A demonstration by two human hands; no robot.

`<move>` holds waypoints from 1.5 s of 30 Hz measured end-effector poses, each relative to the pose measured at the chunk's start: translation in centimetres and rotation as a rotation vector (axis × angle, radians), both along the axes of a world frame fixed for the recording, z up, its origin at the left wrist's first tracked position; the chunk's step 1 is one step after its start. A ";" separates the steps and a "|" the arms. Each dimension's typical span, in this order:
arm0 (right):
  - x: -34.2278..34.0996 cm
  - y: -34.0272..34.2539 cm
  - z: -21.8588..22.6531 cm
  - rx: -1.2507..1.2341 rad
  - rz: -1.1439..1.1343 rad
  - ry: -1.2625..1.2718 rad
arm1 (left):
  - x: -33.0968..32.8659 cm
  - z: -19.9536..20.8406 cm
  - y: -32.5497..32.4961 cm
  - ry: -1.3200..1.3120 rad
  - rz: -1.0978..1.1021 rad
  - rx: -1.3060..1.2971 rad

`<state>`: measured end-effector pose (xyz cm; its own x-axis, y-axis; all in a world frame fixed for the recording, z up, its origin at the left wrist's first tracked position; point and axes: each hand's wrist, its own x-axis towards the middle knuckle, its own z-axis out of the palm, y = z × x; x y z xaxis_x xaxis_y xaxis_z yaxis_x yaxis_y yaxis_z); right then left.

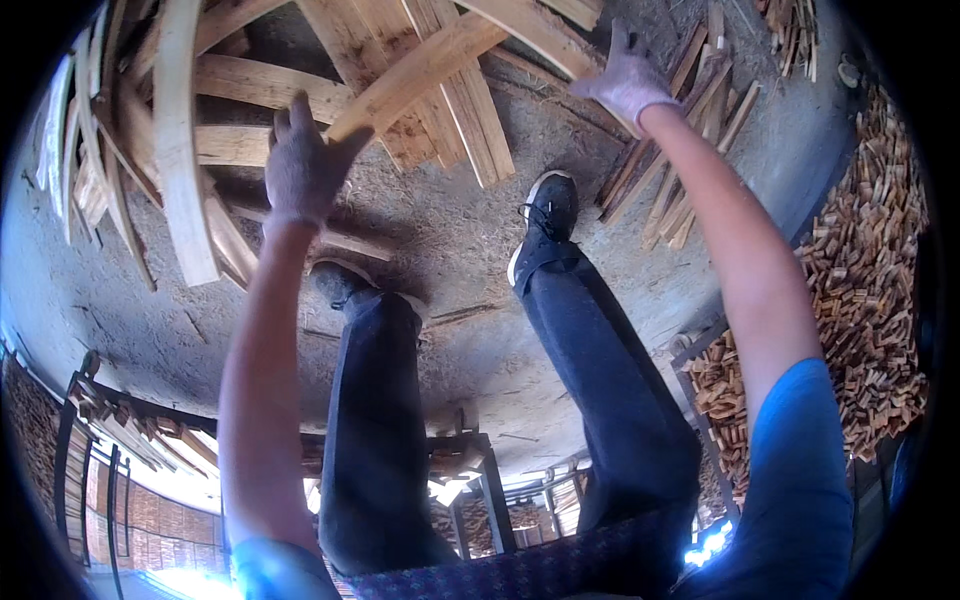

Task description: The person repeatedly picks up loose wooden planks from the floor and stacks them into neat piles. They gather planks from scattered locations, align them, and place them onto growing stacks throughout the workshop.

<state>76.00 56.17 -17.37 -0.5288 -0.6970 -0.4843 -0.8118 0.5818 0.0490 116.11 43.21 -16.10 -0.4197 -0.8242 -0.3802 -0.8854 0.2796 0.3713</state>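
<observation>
My left hand (305,165), in a grey work glove, is spread at the near end of a slanting wooden plank (420,78), its thumb apart from the fingers. Whether it touches the wood I cannot tell. Farther right, my right hand (630,82), in a pale glove, has its fingers stretched out and its thumb by the end of another plank (545,40). Neither hand is closed round anything. Between them, wider boards (375,60) and a narrow board (470,125) lie crossed on the floor.
Long curved slabs (180,150) are heaped on the left. Thin dark strips (690,130) lie at the right, beside a big pile of small wood blocks (850,290). My shoes (550,205) stand on the dusty concrete floor (480,370). Behind me are metal frames (490,490).
</observation>
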 end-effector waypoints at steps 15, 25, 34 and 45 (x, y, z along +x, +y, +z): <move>13.6 -1.4 -3.1 -0.167 -0.757 -1.003 | -7.2 -6.0 -2.6 0.424 0.578 0.334; 15.8 -3.9 -0.6 0.142 -0.437 -1.153 | -2.1 -5.2 -5.6 0.412 0.599 0.966; 23.2 -1.0 3.0 -0.049 -0.759 -1.466 | 1.5 1.7 -0.5 0.268 0.301 0.662; 33.6 5.9 -1.2 0.037 -1.141 -1.368 | 9.3 8.4 -0.7 0.203 0.226 -0.312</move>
